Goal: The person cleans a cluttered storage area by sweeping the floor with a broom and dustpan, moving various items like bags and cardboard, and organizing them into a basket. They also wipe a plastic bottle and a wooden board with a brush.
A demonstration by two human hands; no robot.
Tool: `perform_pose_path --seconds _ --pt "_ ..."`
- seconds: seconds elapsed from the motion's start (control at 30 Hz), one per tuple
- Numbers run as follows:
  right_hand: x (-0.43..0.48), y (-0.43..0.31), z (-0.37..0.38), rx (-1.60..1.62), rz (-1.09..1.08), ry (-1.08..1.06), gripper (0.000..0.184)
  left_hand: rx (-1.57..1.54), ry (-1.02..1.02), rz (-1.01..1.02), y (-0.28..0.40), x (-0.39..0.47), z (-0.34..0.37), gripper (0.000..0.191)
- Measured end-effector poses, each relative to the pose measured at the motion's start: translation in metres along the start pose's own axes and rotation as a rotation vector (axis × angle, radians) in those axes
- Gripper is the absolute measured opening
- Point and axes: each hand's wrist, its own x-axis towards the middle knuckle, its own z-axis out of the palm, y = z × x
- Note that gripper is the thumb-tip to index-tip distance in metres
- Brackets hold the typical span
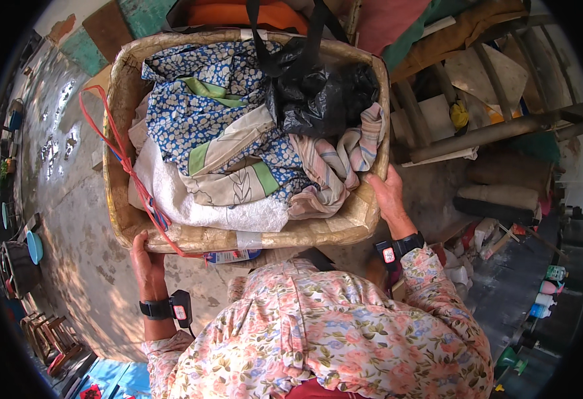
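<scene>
A large rectangular box wrapped in brownish packing tape (316,238) is in front of me. At its near left corner, my left hand (146,262) grips the rim with the thumb on top. My right hand (389,194) grips the right wall close to the near corner, thumb over the edge. Inside lie a blue-and-white floral cloth (196,114) with green and beige parts, a white towel (171,189), a striped cloth (328,184) and a black plastic bag (316,99). A red plastic cord (127,164) hangs over the left wall into the box.
Behind the box is an orange item (246,14) with black straps nearby. A wooden frame (501,129) leans at the right, above rolled material (496,199). Several bottles (543,299) stand far right. At left are a concrete floor (82,199), a blue basin (35,248) and wooden stools (49,334).
</scene>
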Motion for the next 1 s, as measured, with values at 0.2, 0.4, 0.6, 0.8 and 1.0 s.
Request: perform_pose_path --seconds 0.2,0.4,0.6,0.8,1.0 --pt "-0.032 -0.044 -0.036 -0.038 -0.081 0.085 0.026 -0.042 -0.143 -0.018 0.020 -0.017 0.018 0.027" --pt "-0.099 -0.087 -0.124 0.009 -0.177 0.247 0.034 -0.056 -0.297 0.051 0.040 -0.095 0.068 0.025" --pt "-0.145 -0.038 -0.188 -0.064 -0.101 0.491 0.040 0.007 -0.530 0.063 0.001 -0.088 0.164 0.029" --pt "-0.162 0.025 -0.217 -0.162 0.028 0.591 0.041 0.102 -0.590 0.016 -0.051 -0.057 0.245 0.064" --pt "-0.145 0.055 -0.242 -0.126 0.222 0.593 0.039 0.214 -0.832 -0.006 -0.104 -0.027 0.227 0.072"
